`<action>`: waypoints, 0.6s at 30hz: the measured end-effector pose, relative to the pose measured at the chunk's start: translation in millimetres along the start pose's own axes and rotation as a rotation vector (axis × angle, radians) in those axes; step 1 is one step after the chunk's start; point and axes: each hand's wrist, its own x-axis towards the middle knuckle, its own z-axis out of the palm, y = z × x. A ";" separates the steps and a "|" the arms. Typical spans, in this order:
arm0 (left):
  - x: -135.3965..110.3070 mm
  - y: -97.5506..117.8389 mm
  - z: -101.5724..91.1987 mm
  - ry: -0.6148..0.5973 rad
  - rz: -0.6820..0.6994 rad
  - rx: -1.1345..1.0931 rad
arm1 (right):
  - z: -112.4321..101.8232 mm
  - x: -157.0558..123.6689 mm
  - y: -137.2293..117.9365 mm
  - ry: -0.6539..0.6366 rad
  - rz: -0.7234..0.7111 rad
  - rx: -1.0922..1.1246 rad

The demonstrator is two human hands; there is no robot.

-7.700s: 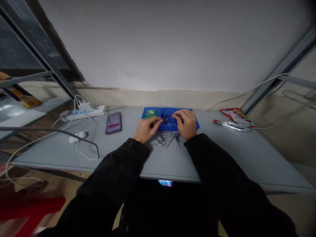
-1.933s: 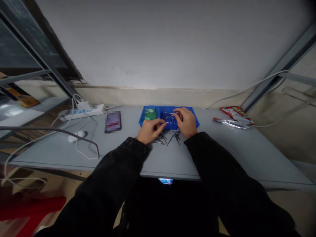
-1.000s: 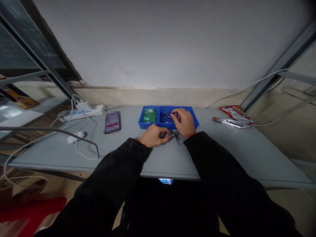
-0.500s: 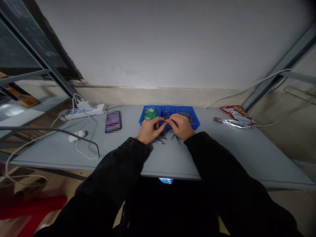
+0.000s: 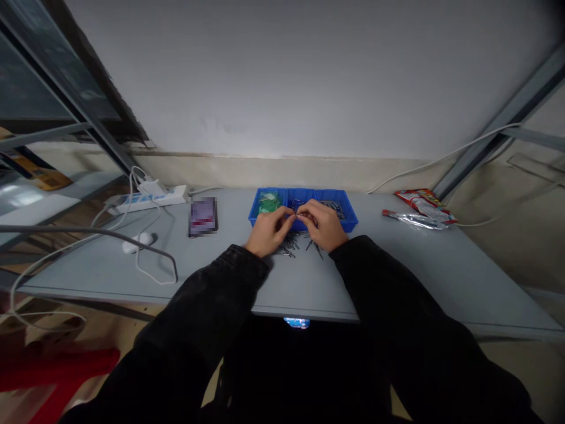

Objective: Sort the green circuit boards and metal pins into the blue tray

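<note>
Fingers (image 5: pixel 288 215) closer, pin (image 5: pixel 298 216) between them, above tray (image 5: pixel 349 217)

Dim, flat light, source not in frame, can't tell where it comes from. Grey wall (image 5: pixel 291 76) reads even, top-right corner falls off dark. Shadows on the table (image 5: pixel 441 265) are weak and soft. My black sleeves (image 5: pixel 198 294) crush to near solid black, almost no fabric detail. Only real glare: foil wrapper (image 5: pixel 415 221) and the pale shelf panel (image 5: pixel 26 200) at left. Wide-lens distortion is strong, steel frame (image 5: pixel 66 76) leans hard at the edge and the table front bows. Red stool (image 5: pixel 57 368) smears soft bottom left. Metal pins (image 5: pixel 293 241) too small and soft to separate. Phone (image 5: pixel 203 217) is a pixelated block.
</note>
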 end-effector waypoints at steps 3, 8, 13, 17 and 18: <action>-0.2 1.0 -0.5 -0.005 0.009 -0.001 | -0.8 0.3 -0.3 -0.010 -0.008 -0.003; -0.6 2.9 -0.7 -0.017 0.033 -0.006 | 1.0 -0.9 0.3 -0.032 0.005 -0.061; -0.8 3.3 -0.7 -0.039 0.052 -0.019 | 2.9 -2.5 0.6 -0.063 0.053 -0.125; -0.4 1.4 -0.8 -0.025 0.035 -0.022 | 2.4 -3.3 0.6 -0.063 0.077 -0.067; -0.3 0.9 -0.8 -0.017 0.033 -0.025 | 2.2 -3.4 0.7 -0.060 0.078 -0.056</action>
